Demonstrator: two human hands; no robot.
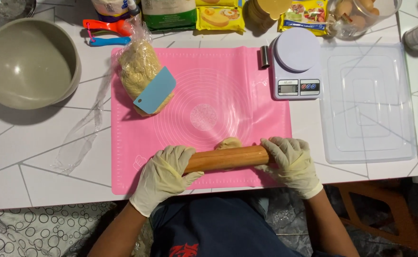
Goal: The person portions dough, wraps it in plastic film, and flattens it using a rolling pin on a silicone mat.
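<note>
A wooden rolling pin [228, 158] lies across the near part of a pink silicone mat [218, 81]. My left hand [164, 176], in a pale glove, presses on its left end. My right hand [290, 162], also gloved, presses on its right end. A small piece of dough [229, 142] peeks out just behind the pin. A big lump of yellowish dough [140, 71] sits at the mat's far left, partly in clear plastic wrap, with a light blue scraper [155, 96] lying on it.
A grey bowl [28, 62] stands at the far left. A white kitchen scale [295, 64] sits right of the mat, beside a clear plastic lid [368, 102]. Food packets, a jar of eggs [361, 14] and orange and blue utensils [105, 31] line the back edge.
</note>
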